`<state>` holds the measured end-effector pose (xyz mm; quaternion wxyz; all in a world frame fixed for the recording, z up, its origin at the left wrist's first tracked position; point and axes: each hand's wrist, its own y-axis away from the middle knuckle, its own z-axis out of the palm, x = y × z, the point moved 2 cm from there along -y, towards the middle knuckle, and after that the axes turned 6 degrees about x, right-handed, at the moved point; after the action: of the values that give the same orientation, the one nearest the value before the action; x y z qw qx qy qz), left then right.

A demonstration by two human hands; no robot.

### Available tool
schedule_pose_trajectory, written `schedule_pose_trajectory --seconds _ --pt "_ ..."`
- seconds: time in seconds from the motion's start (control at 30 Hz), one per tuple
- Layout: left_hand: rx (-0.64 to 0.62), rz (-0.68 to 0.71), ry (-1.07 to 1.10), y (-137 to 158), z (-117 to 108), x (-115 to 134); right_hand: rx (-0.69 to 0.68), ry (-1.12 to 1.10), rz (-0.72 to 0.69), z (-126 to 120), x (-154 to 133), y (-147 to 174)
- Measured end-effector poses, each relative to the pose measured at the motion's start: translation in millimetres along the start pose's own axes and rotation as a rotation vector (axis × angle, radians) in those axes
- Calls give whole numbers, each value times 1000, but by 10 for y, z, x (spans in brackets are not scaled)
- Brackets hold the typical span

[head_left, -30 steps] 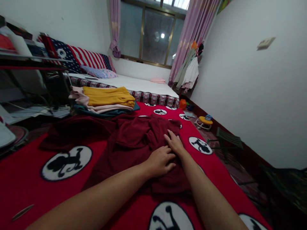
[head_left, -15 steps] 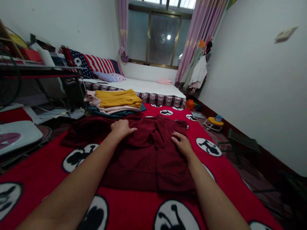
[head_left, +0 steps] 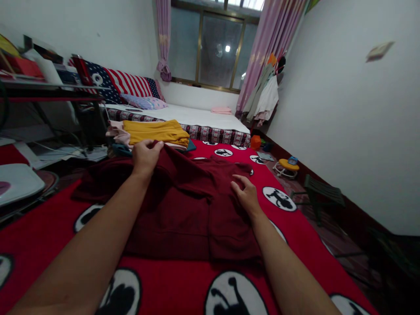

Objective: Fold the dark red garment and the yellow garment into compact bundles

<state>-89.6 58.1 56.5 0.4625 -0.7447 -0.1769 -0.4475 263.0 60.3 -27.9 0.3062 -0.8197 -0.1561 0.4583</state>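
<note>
- Where the view begins at the far left, a white board-like thing and a cluttered shelf stand off the bed, well apart from the work.
- Next, the left hand pinches the far edge of the maroon garment between thumb and fingers and holds that edge lifted off the red blanket, probably so the cloth can be turned over itself.
- Just behind that hand lies a stack of folded clothes with a yellow piece on top, seemingly set out of the way at the blanket's far edge.
- In the middle, the maroon garment lies spread on the blanket, its near part flat, its far part rumpled.
- Further right, the right hand rests on the garment's right edge, fingers loosely curled and apart, gripping nothing that I can make out; it likely steadies the cloth.
- At the far right, a small green stool stands on the floor by the wall.
</note>
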Motion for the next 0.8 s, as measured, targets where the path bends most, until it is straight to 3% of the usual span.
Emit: schedule_pose_trajectory --seconds 0.07,0.13,0.2,0.27,0.37,0.4,0.5,0.57,0.7,0.73,0.8 --pt "53 -168 323 -53 10 -81 -109 -22 -68 39 -122 8" --pt "59 -287 551 -67 49 -133 -347 -1 -83 115 -220 48" --pt "43 -358 663 -37 102 -132 -584 82 -53 197 -288 109" --pt "26 -394 717 56 159 -62 -670 132 -5 258 -356 142" --pt "-99 -368 762 345 249 182 -571 -115 100 335 -518 100" --pt "-211 -334 760 476 285 293 -512 -265 153 360 -578 69" --pt "-736 -191 761 895 402 617 -261 -646 339 414 -679 -26" --pt "-927 -100 741 1062 445 725 -88 -729 497 418 -621 -54" --pt "-799 88 428 932 442 599 117 -751 817 350 -298 -35" --pt "-779 146 289 853 426 532 132 -773 845 325 -225 -39" --pt "-864 263 -24 727 391 403 130 -813 840 275 -131 -75"
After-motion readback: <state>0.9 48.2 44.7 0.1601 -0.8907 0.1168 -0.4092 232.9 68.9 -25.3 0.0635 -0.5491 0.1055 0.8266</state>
